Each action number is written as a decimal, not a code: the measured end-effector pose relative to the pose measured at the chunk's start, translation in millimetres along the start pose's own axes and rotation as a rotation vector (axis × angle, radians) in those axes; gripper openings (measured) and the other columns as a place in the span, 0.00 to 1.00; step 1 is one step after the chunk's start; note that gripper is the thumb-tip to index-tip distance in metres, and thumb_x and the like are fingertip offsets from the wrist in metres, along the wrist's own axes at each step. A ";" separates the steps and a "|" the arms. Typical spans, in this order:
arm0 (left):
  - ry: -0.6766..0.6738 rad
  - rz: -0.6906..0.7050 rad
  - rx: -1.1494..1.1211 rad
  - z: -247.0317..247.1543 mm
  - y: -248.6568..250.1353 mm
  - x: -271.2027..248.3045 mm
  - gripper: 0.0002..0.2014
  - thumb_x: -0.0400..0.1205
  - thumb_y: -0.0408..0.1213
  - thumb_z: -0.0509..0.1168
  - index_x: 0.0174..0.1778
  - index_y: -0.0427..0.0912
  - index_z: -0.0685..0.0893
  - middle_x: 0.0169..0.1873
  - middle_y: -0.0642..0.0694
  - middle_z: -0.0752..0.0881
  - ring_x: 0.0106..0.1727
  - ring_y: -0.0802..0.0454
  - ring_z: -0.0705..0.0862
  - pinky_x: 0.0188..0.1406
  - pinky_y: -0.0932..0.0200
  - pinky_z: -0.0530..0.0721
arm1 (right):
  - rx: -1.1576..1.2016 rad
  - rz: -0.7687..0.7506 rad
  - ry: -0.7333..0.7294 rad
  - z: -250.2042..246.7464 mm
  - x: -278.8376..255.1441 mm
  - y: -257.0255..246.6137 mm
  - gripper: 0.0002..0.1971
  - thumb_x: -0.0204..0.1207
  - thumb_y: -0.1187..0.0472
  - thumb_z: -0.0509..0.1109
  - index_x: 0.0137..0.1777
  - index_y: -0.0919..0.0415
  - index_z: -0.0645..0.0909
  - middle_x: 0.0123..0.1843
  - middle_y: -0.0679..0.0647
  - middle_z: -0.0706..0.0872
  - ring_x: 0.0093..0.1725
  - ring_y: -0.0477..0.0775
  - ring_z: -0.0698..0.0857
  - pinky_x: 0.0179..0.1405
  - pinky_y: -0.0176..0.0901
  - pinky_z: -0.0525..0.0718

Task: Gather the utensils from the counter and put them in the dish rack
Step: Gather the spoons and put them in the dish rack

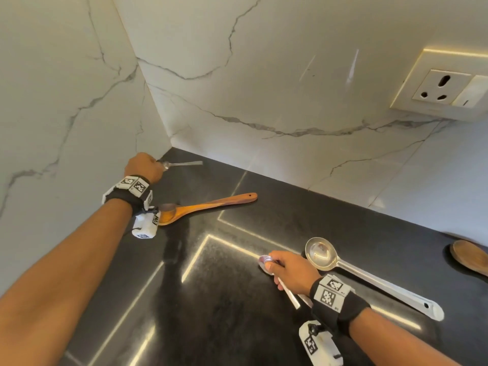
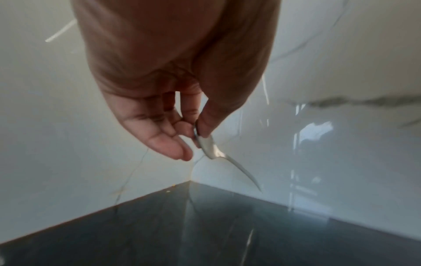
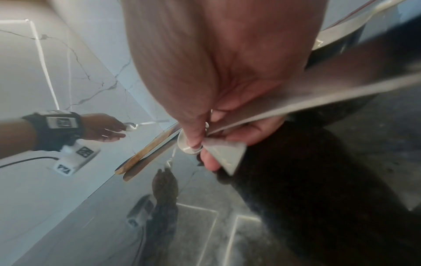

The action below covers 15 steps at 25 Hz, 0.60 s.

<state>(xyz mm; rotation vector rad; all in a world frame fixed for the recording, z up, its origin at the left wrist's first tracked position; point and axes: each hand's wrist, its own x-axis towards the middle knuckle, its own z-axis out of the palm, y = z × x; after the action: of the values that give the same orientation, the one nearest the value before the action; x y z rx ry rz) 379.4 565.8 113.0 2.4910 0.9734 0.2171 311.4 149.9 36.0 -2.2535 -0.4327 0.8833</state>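
Observation:
My left hand is raised above the counter's back corner and pinches a small steel spoon by its bowl, handle pointing right. The left wrist view shows thumb and fingers on that spoon. My right hand grips a second small steel spoon low over the counter, its handle running back under the palm. A wooden spoon lies between the hands. A long steel ladle lies just right of my right hand. The dish rack is not in view.
The black glossy counter meets white marble walls at a corner. Another wooden utensil shows at the right edge. A wall socket sits high on the right wall.

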 end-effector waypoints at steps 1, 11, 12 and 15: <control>0.017 0.056 -0.098 -10.1 5.1 -22.8 0.14 0.80 0.43 0.66 0.43 0.36 0.90 0.38 0.34 0.90 0.41 0.34 0.87 0.43 0.48 0.84 | 0.038 -0.007 0.007 0.6 -0.5 -0.7 0.13 0.84 0.44 0.63 0.43 0.49 0.82 0.33 0.52 0.87 0.33 0.53 0.91 0.45 0.47 0.90; -0.520 0.345 -0.575 34.8 27.3 -315.0 0.06 0.75 0.40 0.77 0.42 0.43 0.94 0.36 0.43 0.94 0.38 0.50 0.92 0.47 0.49 0.90 | 0.415 -0.075 -0.004 -20.0 -74.8 -3.8 0.07 0.87 0.60 0.64 0.50 0.60 0.82 0.34 0.56 0.81 0.27 0.46 0.81 0.30 0.34 0.85; -0.537 0.338 -0.589 44.2 28.9 -328.5 0.06 0.74 0.39 0.78 0.41 0.41 0.94 0.35 0.42 0.94 0.36 0.51 0.91 0.47 0.47 0.90 | 0.401 -0.067 -0.037 -21.3 -85.6 -3.6 0.08 0.87 0.60 0.63 0.52 0.61 0.82 0.35 0.55 0.81 0.28 0.46 0.81 0.31 0.34 0.85; -0.539 0.339 -0.636 66.5 39.6 -364.6 0.07 0.73 0.36 0.79 0.43 0.39 0.91 0.34 0.41 0.93 0.35 0.48 0.92 0.45 0.44 0.92 | 0.338 -0.043 -0.082 -12.2 -114.8 9.6 0.12 0.88 0.62 0.60 0.61 0.69 0.81 0.39 0.54 0.82 0.33 0.45 0.80 0.34 0.33 0.83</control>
<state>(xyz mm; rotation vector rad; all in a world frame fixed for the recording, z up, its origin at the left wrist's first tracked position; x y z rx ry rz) 154.4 270.6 79.2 1.9381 0.2046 -0.0442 238.3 78.4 90.4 -1.8993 -0.3385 0.9517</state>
